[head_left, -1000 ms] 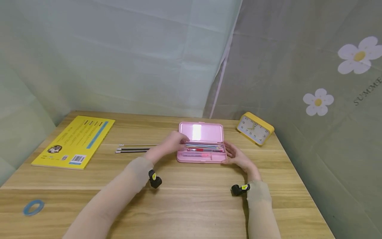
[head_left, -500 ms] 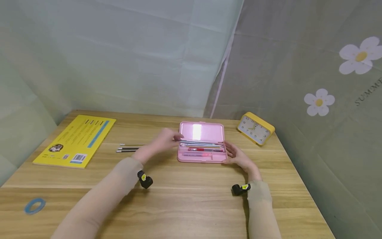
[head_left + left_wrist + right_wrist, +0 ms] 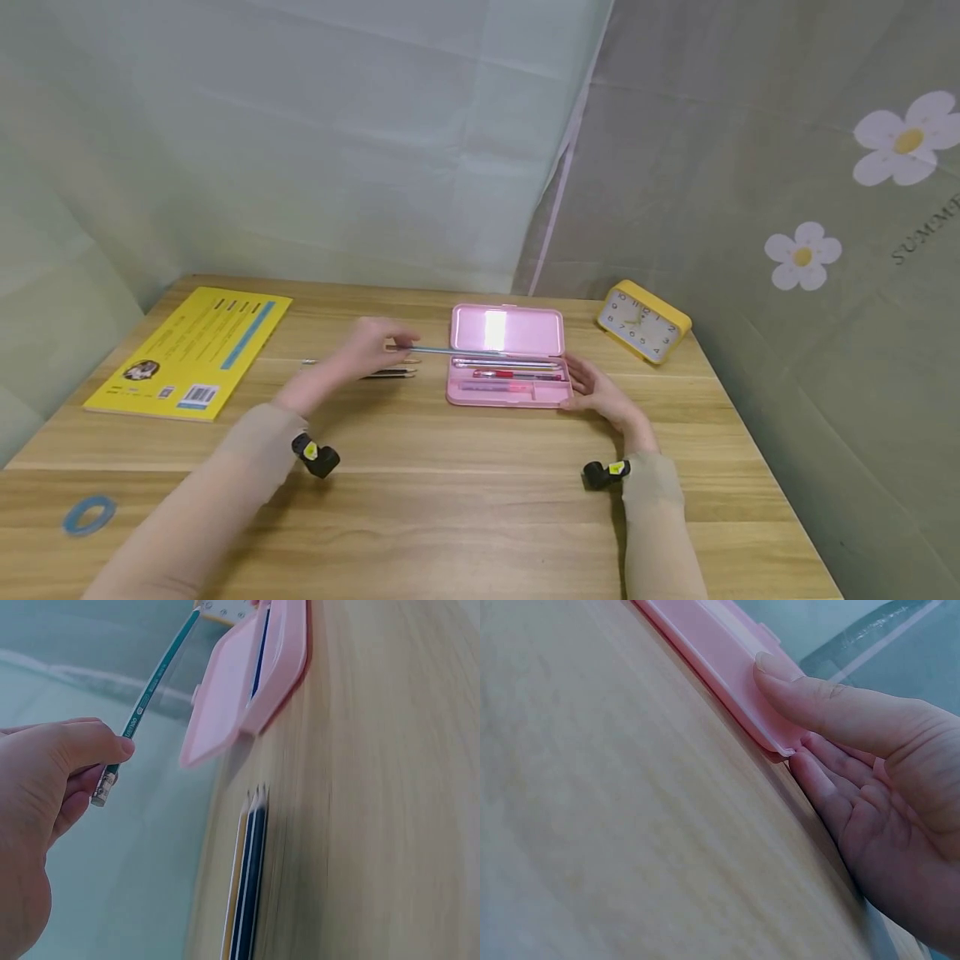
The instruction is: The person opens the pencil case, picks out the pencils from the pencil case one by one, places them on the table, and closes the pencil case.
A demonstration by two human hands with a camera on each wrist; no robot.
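Note:
My left hand (image 3: 366, 346) pinches a green pencil (image 3: 154, 682) between thumb and fingers, close to its eraser end. In the head view the pencil slants over the back edge of the pink pencil case (image 3: 551, 394), its far end overlapping the case. My right hand (image 3: 602, 396) holds the case's right end, thumb at the front corner and fingers around the side. The lid stands open with a shiny patch on it. Inside lie a red pen (image 3: 517, 377), pencils and a pinkish pen (image 3: 495, 387). Below my left hand, several sharpened pencils (image 3: 251, 877) lie side by side.
A yellow book (image 3: 187, 354) lies at the left of the wooden table (image 3: 480, 517). At the back right stands a yellow alarm clock (image 3: 645, 323). A blue ring (image 3: 89, 515), perhaps tape, lies at the front left. Curtains (image 3: 337, 150) hang behind the table.
My left hand has moved left from the pencil case, drawing the green pencil out with it. The tips of the pencils on the table now show. My right hand stays at the case.

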